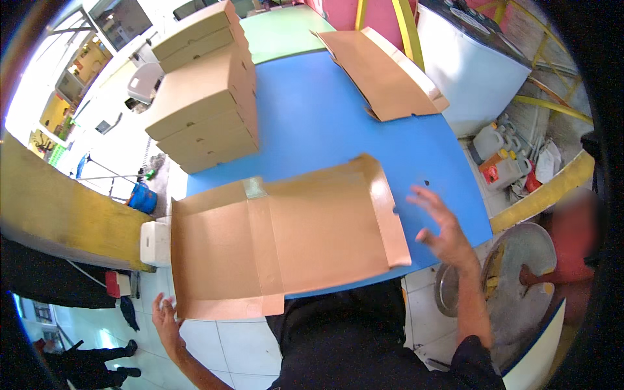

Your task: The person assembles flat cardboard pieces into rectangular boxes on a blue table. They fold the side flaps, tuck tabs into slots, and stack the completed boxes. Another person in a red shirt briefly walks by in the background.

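In front of me a brown cardboard box blank (pixel 325 227) lies unfolded, with creases across it and its side flaps partly raised. A strip of clear tape (pixel 255 188) shows on its far edge. My left hand (pixel 169 325) is at the blank's near left corner, fingers apart; whether they touch the cardboard I cannot tell. Off the blank's right end, my right hand (pixel 445 234) hovers over the table with its fingers spread and nothing in them.
The blue table (pixel 299 104) carries a tall stack of folded boxes (pixel 201 104) at far left and more flat cardboard (pixel 383 78) at far right. A white stool (pixel 155 244) stands left. Jugs (pixel 504 166), a large metal basin (pixel 520 286) and another person's arm (pixel 552 276) are right.
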A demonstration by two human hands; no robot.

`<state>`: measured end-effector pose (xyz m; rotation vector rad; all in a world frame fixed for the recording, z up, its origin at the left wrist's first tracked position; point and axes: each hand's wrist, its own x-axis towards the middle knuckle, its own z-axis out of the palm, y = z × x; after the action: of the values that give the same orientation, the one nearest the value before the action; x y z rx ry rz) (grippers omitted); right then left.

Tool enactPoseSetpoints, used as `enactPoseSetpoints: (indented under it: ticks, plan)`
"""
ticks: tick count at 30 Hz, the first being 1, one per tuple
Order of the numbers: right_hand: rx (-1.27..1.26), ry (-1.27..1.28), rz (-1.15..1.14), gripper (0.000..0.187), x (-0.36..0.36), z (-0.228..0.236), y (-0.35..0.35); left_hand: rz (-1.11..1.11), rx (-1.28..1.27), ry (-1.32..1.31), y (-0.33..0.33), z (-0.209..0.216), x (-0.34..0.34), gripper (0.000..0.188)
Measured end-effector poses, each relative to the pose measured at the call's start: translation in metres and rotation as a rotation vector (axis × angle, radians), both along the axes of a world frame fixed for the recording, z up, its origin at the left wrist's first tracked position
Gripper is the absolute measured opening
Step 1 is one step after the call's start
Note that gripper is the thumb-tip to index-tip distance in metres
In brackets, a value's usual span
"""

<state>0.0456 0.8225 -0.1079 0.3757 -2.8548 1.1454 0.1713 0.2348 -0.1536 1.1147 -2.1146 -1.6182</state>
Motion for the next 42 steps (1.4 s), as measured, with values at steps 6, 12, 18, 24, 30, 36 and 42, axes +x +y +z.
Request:
enactPoseSetpoints:
  ticks: [6,12,18,24,30,36,42]
  plan:
    - [-0.007,-0.109,0.045,0.073,0.037,-0.033,-0.006,-0.374,-0.539,0.305,0.099,0.03,-0.048,0.049]
    - [-0.265,0.054,-0.179,0.017,0.025,-0.067,-0.029,-1.318,-0.484,0.378,0.265,0.004,-0.107,0.051]
    - [-0.112,0.305,-0.253,0.031,0.009,-0.072,-0.038,-1.379,-0.616,0.174,0.334,-0.017,-0.145,0.034]
    - [-0.294,0.259,-0.317,0.041,0.017,-0.084,-0.063,-1.391,-0.489,0.319,0.362,-0.028,-0.168,0.022]
    - [-0.153,-0.054,-0.475,0.08,0.029,-0.095,-0.049,-1.281,-0.329,0.173,0.403,-0.024,-0.179,0.023]
    - [-0.596,-0.033,-0.546,0.068,0.017,-0.105,-0.057,-1.529,-0.345,0.118,0.424,-0.015,-0.213,0.026]
    - [-0.861,-0.252,-0.635,0.045,0.022,-0.086,-0.053,-1.691,-0.345,0.024,0.422,0.0,-0.24,0.033]
